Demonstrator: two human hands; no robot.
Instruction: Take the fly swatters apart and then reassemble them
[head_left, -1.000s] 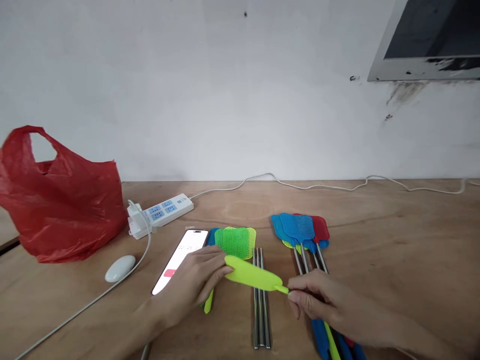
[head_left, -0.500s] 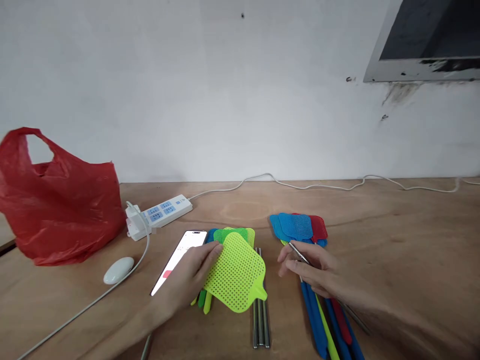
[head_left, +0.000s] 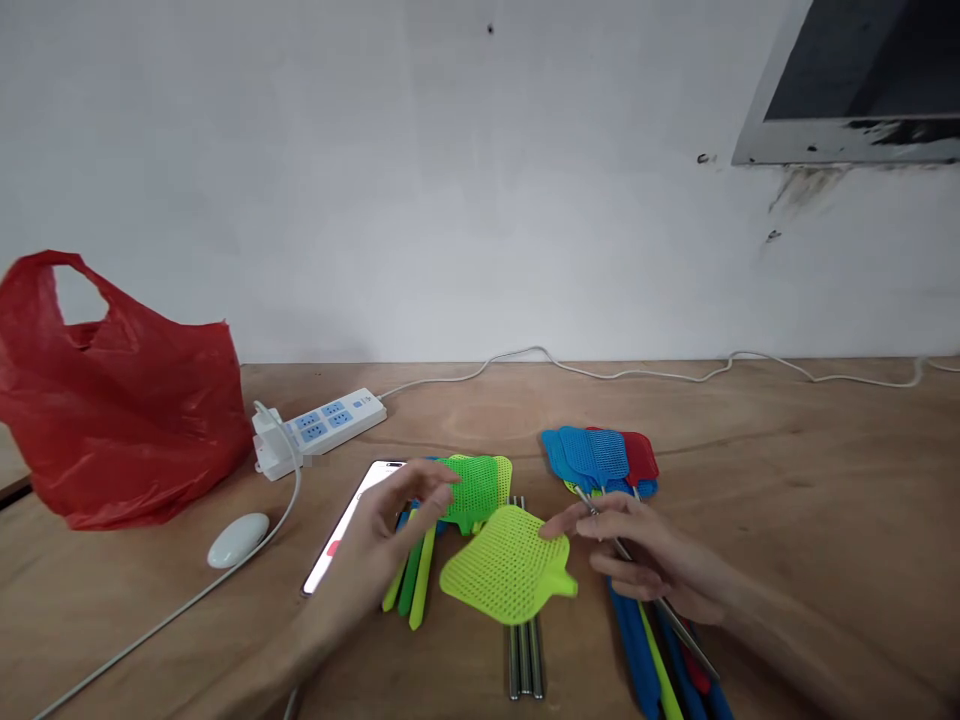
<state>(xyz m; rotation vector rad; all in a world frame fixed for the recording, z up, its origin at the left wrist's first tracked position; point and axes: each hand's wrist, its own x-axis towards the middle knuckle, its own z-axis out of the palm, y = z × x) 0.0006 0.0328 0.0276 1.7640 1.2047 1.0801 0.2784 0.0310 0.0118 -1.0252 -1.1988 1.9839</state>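
I am holding my left hand (head_left: 397, 545) just above the table (head_left: 787, 480), its fingers (head_left: 424, 483) spreading apart and gripping nothing; their tips are hovering at the near edge of a stack of green swatter heads (head_left: 480, 482). Green handles (head_left: 416, 585) are lying under these fingers, and a phone (head_left: 349, 525) is showing from beneath the outer side of this hand, screen lit. My right hand (head_left: 645, 565) is clamping its fingers (head_left: 574, 520) on a thin metal rod (head_left: 694, 648), which is slanting back past my wrist. A loose yellow-green swatter head (head_left: 506, 575) is sitting between my two hands, its edge right at my right fingertips; I cannot tell whether they are touching it. It is covering the far ends of three more rods (head_left: 523, 665), which are lying toward me. Just beyond my right fingers a bundle of blue and red swatters (head_left: 600, 455) is resting. Well off past my left fingers a power strip (head_left: 322, 425) and a red bag (head_left: 120, 400) are sitting
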